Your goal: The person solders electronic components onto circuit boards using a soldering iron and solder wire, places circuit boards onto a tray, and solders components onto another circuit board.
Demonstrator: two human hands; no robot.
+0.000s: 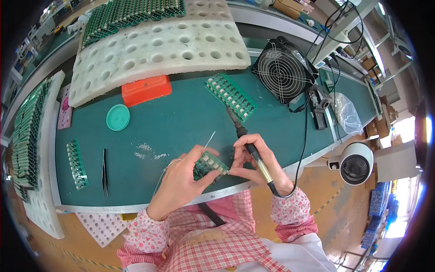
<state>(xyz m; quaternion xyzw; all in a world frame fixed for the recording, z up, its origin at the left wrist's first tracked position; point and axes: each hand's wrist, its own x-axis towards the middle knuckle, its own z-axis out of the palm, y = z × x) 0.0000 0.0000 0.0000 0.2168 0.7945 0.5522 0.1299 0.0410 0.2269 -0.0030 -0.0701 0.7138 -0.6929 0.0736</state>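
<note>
Gripping a small green circuit board (209, 164) between thumb and fingers, the left hand (181, 179) keeps it tilted just above the near edge of the green table (181, 120), a little below the centre of the frame. A thin solder wire (209, 141) rises from the same hand toward the upper right. The right hand (256, 163) is closed around a soldering iron (249, 147), held like a pen; its dark tip end points up and to the left, away from the held board, while its fingertips touch the right edge of that board. The cable of the iron runs down past the wrist. Both forearms wear pink checked sleeves.

Just above the hands, near the centre, lies a second green board (231, 96) with rows of white connectors. To its right stands a black fan (283, 72) with a wire grille. At the left of the table lie black tweezers (104, 172) and, beside them, a narrow green board strip (77, 164). Higher up there is a round teal lid (118, 117) and an orange box (146, 89). A white foam sheet (158, 47) with round holes fills the upper part, and many green boards (131, 13) stand on it at the upper left. A white round fan (356, 163) is at the right, beyond the table edge.
</note>
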